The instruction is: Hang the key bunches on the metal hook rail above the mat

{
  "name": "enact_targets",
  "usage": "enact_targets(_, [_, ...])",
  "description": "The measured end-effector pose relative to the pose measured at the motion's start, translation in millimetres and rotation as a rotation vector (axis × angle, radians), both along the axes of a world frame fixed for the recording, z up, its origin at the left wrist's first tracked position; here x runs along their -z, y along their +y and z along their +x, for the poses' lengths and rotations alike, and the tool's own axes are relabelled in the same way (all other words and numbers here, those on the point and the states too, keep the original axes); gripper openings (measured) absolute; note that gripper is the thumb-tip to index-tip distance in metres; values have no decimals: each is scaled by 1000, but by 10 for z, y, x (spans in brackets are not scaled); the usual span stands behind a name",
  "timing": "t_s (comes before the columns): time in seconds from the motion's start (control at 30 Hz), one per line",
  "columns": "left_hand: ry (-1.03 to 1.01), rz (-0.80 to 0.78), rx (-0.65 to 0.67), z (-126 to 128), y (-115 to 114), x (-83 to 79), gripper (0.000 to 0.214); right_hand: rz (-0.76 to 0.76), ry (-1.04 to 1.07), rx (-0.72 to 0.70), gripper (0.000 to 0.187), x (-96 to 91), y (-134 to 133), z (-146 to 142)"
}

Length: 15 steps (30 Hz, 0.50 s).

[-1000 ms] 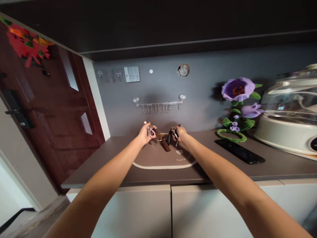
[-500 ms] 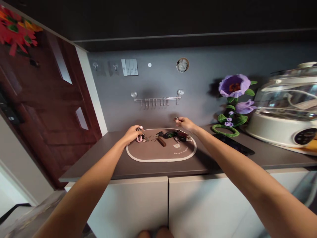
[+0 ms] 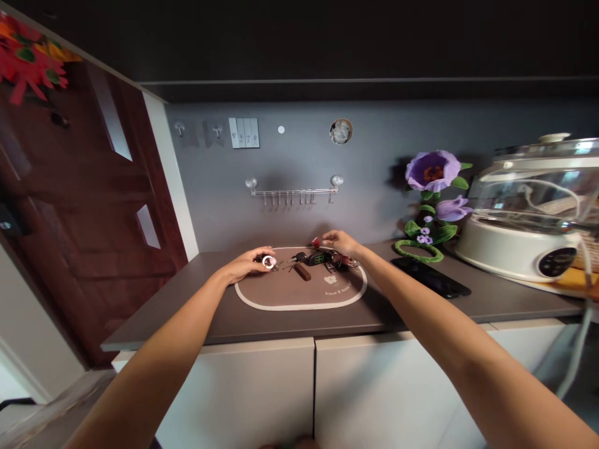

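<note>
A loose cluster of key things lies across the middle of a brown, pale-edged mat: a black-headed key, a black fob with green markings, a small brown bar in front of them, and a dark red bundle towards the right. They lie so close that, in my judgement, lifting one could snag or drag its neighbours, and the white ring could slip if held only by its edge. That ring sits at the left grip: the fingers of the left hand curve round it, though I cannot tell whether they pinch it. The right hand hangs over the bundle, fingertips just beside a small red piece at the mat's far edge; whether they touch it is unclear. The mat rests on a dark counter. Behind is a wall rail with clear hooks; rightward lie a black phone, purple flowers and a white appliance.
</note>
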<state>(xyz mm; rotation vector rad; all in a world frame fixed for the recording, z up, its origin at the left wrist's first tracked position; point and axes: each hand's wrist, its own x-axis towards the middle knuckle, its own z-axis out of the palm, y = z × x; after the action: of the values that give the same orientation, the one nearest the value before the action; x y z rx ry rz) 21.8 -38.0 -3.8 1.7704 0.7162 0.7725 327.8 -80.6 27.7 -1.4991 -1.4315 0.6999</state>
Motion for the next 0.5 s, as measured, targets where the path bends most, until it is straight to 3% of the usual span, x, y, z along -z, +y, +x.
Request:
enact_targets(0.1, [100,56,59,-20,-27,-2,50,1,-199,-204,31,71,-78,12])
enact_targets(0.17, [106,36,84,-12,-51,0,48,43,-367,-284,41,138,-168,4])
enact_targets(0.3, [9,-48,85,51,-91,18,36,96,-578,-307,60,220,-394,-48])
enact_targets(0.5, [-207,-113,-31,124,-103,37,22,12,-618,-316,56,141,-622,-131])
